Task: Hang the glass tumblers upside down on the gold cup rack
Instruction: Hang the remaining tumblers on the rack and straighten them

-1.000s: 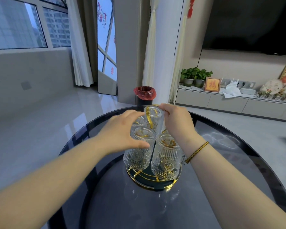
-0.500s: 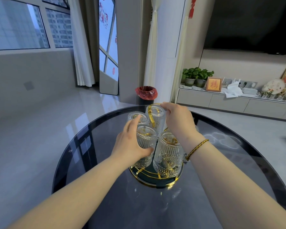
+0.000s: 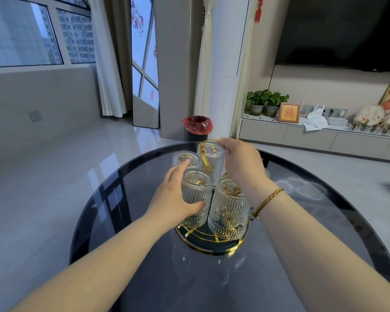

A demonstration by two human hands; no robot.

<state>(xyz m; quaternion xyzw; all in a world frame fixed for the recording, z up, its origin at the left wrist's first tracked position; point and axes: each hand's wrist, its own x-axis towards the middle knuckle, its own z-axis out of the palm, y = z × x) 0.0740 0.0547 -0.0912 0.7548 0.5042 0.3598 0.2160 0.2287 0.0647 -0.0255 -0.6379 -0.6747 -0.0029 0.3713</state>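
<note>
Head view looks down at a round dark glass table (image 3: 126, 221) with the gold cup rack (image 3: 212, 242) sitting near its middle. I count four glass tumblers on the rack, all bottom up, so I think the job is close to done. My left hand (image 3: 173, 201) is wrapped around the near left tumbler (image 3: 195, 194), thumb in front and fingers behind it, squeezing its ribbed side. I think I hold it low on the side so I can guide it down over its gold prong without knocking the ones next to it. My right hand (image 3: 241, 163) reaches over the top, and its fingertips are pinched on the rim of the back tumbler (image 3: 212, 158). That looks like a way to keep the tall middle steady while the other hand works. The far left tumbler (image 3: 186, 159) and the near right tumbler (image 3: 230, 208) sit alone with no hand on them. They hang upside down so water can drip onto the dark tray with the gold rim below. My right wrist, with its gold bracelet (image 3: 268, 201), hides the right side of the rack, so I cannot tell if more cups hang there. The prongs inside the glasses are hard to see, just gold bits through the ribs
</note>
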